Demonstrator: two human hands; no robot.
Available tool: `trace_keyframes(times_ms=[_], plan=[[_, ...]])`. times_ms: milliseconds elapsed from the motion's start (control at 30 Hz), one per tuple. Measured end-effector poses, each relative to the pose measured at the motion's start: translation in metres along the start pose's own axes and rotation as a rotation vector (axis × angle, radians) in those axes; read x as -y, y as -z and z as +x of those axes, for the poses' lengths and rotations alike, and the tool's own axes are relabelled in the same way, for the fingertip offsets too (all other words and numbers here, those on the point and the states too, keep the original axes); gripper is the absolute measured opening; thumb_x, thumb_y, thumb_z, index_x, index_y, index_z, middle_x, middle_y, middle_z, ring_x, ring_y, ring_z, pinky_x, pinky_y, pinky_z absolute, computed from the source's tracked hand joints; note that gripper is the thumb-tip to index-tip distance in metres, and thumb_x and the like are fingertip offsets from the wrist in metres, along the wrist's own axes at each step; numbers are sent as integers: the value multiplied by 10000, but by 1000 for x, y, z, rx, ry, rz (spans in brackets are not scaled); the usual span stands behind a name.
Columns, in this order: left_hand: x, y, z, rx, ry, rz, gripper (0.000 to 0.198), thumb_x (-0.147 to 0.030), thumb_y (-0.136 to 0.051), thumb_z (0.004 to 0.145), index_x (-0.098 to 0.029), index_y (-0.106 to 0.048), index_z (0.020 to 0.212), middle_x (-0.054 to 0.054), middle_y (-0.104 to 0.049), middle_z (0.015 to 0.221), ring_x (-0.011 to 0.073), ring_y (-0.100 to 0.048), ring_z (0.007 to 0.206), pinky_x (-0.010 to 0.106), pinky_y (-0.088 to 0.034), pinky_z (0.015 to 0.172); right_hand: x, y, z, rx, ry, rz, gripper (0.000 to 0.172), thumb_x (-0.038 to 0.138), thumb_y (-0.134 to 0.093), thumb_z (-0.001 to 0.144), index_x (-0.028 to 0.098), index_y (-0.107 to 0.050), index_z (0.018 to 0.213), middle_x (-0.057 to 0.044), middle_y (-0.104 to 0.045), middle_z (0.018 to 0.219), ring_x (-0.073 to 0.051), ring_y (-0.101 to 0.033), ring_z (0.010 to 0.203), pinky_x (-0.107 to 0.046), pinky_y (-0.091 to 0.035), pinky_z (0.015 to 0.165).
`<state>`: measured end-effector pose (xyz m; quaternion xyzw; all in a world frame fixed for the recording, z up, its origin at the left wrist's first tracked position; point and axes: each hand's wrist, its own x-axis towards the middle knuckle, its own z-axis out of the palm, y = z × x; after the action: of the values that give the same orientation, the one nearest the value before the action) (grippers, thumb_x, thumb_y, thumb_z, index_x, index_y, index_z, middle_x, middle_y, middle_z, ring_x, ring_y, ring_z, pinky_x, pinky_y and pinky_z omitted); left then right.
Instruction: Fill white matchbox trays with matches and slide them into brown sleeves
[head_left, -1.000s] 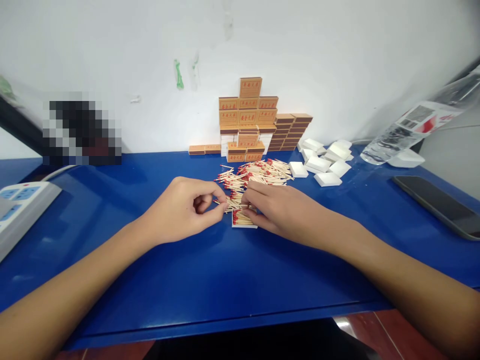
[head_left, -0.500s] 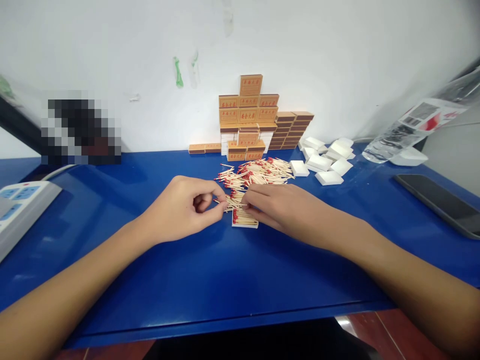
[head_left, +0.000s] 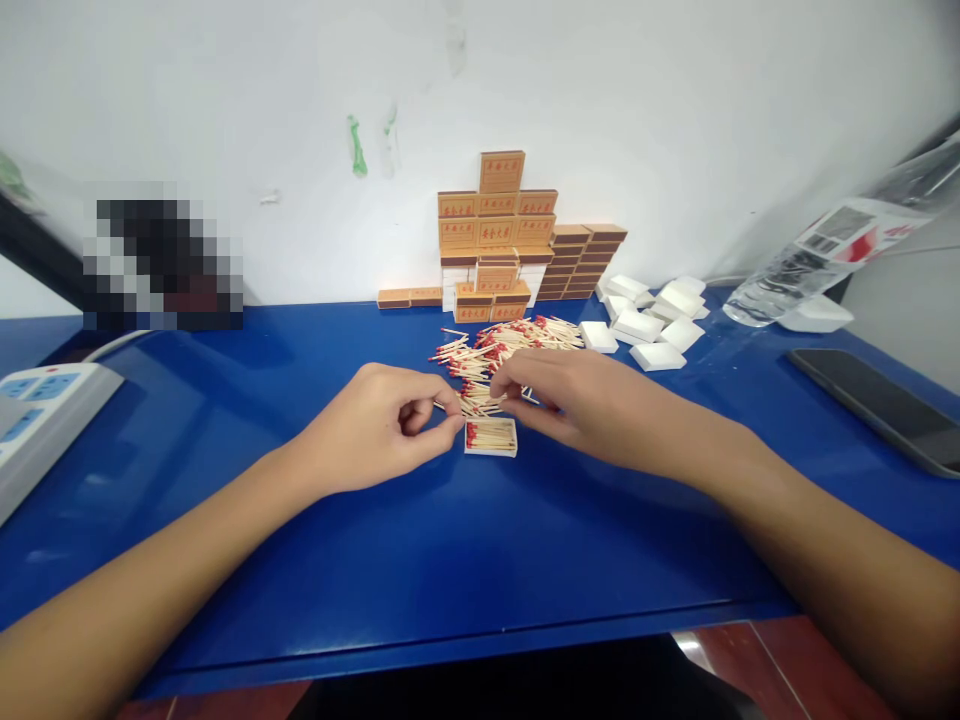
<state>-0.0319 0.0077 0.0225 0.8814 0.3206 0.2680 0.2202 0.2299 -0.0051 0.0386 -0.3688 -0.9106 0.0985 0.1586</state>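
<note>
A small white matchbox tray (head_left: 490, 453) lies on the blue table, filled with red-tipped matches (head_left: 491, 434) laid side by side. My left hand (head_left: 390, 425) is at the tray's left end, thumb and forefinger pinched together near its upper corner. Whatever may be between those fingertips is too small to make out. Just beyond the tray spreads a heap of loose matches (head_left: 517, 338). My right hand (head_left: 577, 400) hovers over the heap's near side, thumb and forefinger slightly apart, and I see no match held there.
Behind the heap, brown matchboxes (head_left: 496, 232) are stacked against the wall. Several white trays (head_left: 658, 355) lie to their right. Farther right are a clear bottle (head_left: 757, 290) and a phone (head_left: 885, 410). A white power strip (head_left: 60, 410) sits at the left.
My right hand has lifted off the tray, away towards the heap, uncovering the tray's right end. My left hand has shifted slightly right, to the tray's corner.
</note>
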Motion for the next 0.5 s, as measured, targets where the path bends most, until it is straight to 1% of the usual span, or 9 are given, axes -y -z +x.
trace_keyframes(times_ms=[133,233,333,500], plan=[[2,-11,-2,33,-20,25,76,-196,-694,908,-194,-769,898,-92,-433,549,72,-408,488,219,-359,533,-7,4,1,-42,-33,-72,119,202,-533,1024,200,-628,951,-56,-704,921,-201,-610,811,-323,-392,722],[3,-16,-2,7,-44,63,91,-201,-690,929,-198,-780,931,-89,-432,550,77,-418,495,225,-339,532,-8,1,1,-20,-44,-74,133,185,-540,1021,191,-629,923,-56,-693,920,-192,-602,803,-319,-397,724],[2,-16,-2,-2,-59,81,93,-245,-698,945,-198,-775,967,-91,-404,558,80,-420,504,228,-331,539,-8,-6,3,9,-43,-48,119,173,-563,1015,185,-651,936,-64,-685,951,-193,-610,822,-315,-406,725],[-1,-13,-3,56,-77,120,113,-277,-693,951,-204,-765,997,-79,-443,602,88,-445,535,233,-334,555,-12,-14,6,36,-38,9,111,180,-575,1027,186,-662,957,-69,-677,973,-197,-619,849,-312,-429,739]])
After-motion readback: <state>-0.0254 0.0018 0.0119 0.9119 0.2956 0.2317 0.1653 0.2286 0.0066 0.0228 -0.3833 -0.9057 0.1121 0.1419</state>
